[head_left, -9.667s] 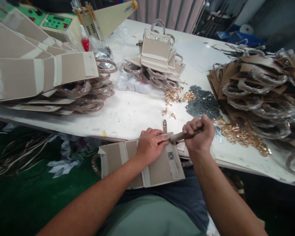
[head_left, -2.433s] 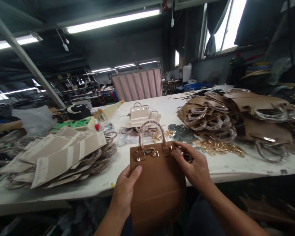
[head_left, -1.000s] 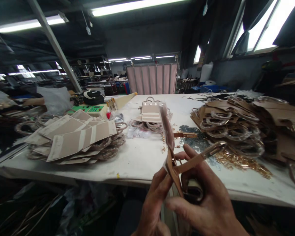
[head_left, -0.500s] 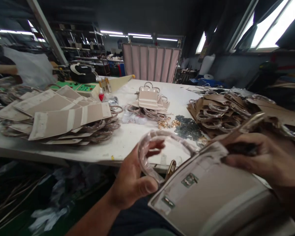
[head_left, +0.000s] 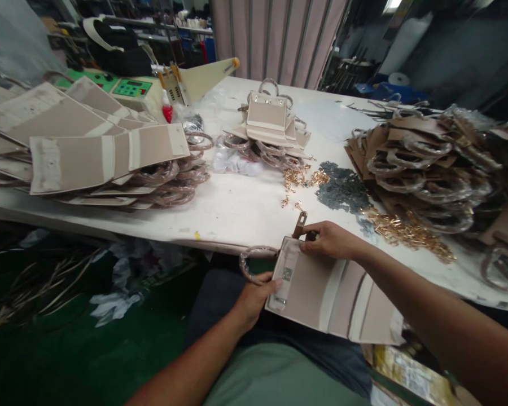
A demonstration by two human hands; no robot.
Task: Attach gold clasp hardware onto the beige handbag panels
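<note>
A flat beige bag panel point(head_left: 330, 293) lies lining side up across my lap at the table's front edge. Its plastic-wrapped round handle point(head_left: 254, 263) sticks out to the left. My left hand point(head_left: 254, 296) grips the panel's left end, thumb on top beside the handle. My right hand point(head_left: 328, 239) is closed on the panel's top edge, fingers pinched next to a brown strap with a gold clasp point(head_left: 298, 224) that points up onto the table.
On the white table point(head_left: 237, 208): a pile of beige panels point(head_left: 88, 152) at left, a small stack of panels point(head_left: 271, 121) at centre back, loose gold fittings point(head_left: 406, 231) and dark metal plates point(head_left: 342, 189), a heap of brown panels point(head_left: 440, 163) at right. A green-panelled machine point(head_left: 127, 90) stands behind.
My view has tipped down from the room to my lap. The panel, held up tilted before, now lies flat on my lap, and both hands have shifted to its left end and top edge.
</note>
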